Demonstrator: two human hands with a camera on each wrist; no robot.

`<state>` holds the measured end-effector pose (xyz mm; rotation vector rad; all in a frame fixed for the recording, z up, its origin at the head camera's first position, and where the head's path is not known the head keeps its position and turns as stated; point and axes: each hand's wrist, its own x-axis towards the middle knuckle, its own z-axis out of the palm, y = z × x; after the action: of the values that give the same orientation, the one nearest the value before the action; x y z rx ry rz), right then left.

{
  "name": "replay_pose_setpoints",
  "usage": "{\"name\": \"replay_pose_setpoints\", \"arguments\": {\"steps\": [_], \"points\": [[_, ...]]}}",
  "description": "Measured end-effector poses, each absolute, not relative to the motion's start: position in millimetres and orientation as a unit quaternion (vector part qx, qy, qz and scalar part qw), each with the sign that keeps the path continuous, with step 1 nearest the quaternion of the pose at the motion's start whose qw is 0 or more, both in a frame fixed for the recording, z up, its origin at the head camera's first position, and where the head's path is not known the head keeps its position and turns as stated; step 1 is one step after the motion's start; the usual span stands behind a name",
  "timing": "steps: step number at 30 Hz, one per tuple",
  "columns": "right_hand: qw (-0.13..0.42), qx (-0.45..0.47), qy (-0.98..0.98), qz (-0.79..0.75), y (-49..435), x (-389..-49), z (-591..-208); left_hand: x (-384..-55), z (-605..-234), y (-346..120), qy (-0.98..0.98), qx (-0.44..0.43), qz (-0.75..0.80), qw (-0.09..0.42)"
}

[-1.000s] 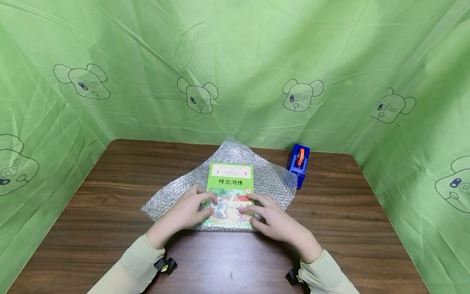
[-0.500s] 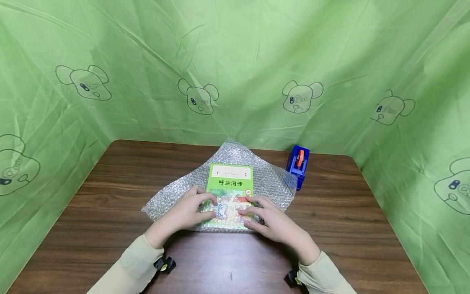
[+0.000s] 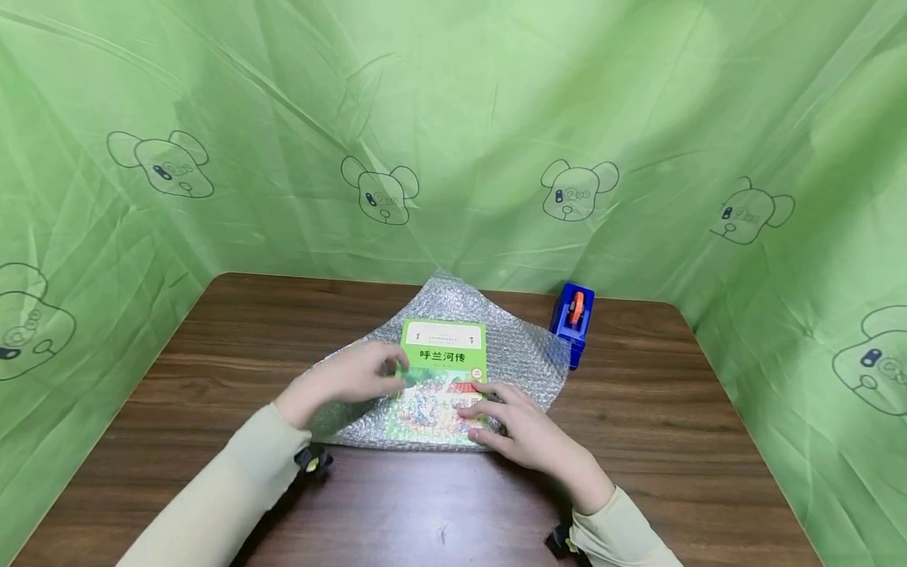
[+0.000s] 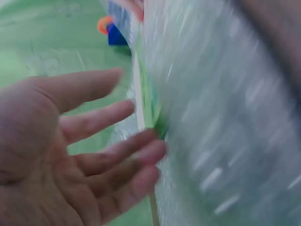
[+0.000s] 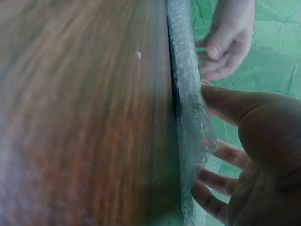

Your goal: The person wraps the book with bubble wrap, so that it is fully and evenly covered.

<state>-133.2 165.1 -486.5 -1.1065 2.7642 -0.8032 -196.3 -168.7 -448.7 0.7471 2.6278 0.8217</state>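
Note:
A green-covered book [image 3: 445, 357] lies on a sheet of bubble wrap [image 3: 453, 298], whose near part is folded up over the lower half of the cover. With spread fingers, my right hand [image 3: 520, 427] rests on that fold at the book's right side. In the right wrist view its thumb and fingers lie along the folded bubble wrap [image 5: 187, 84]. My left hand [image 3: 360, 372] hovers by the book's left edge, its fingers loosely bent and holding nothing. The left wrist view shows the left hand [image 4: 89, 155] with its palm bare beside the blurred wrap.
A blue tape dispenser [image 3: 572, 324] with an orange roll stands behind and right of the book, partly overlapped by the wrap's right corner. The brown wooden table [image 3: 638, 409] is bordered by green cloth walls [image 3: 482, 102] at the back and sides.
My left hand has come off the folded wrap and moved up and left, and the wrap's left corner is now hidden behind it. The right hand stays in place on the fold.

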Motion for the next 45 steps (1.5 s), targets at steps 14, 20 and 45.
{"name": "replay_pose_setpoints", "arguments": {"steps": [14,20,45], "points": [[0.044,-0.345,0.9,-0.264,167.4,-131.7,-489.4,-283.5,-457.3,-151.4,0.915,0.096,0.384,0.078],[0.044,-0.342,0.9,-0.265,167.9,-130.4,-488.2,-297.3,-469.2,-146.7,0.899,0.097,0.416,0.097],[0.052,-0.344,0.898,-0.269,165.4,-133.4,-489.0,-306.2,-485.9,-118.7,0.882,0.128,0.451,0.044]]}}
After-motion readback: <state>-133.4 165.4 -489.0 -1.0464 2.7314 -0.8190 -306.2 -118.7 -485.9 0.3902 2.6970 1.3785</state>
